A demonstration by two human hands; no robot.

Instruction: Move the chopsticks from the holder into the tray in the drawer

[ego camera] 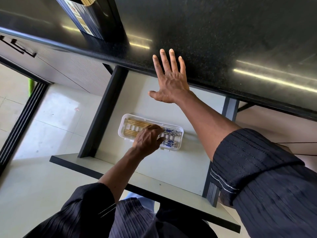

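A white slotted tray (123, 118) lies in the open drawer (171, 169). Several bamboo chopsticks (135, 123) with blue-patterned ends lie lengthwise in it. My left hand (147, 140) reaches down over the tray, its fingertips on the chopsticks near their patterned ends; I cannot tell whether it pinches one. My right hand (169, 78) lies flat with spread fingers on the edge of the black countertop (223, 31). The dark chopstick holder (85, 16) stands at the top left of the counter, with pale chopstick ends showing at its mouth.
The drawer has a pale floor, a black left wall (104, 110) and a black-edged front panel (137, 188). Pale floor tiles (51, 117) and a dark sliding track lie at the left. Grey cabinet fronts sit under the counter at upper left.
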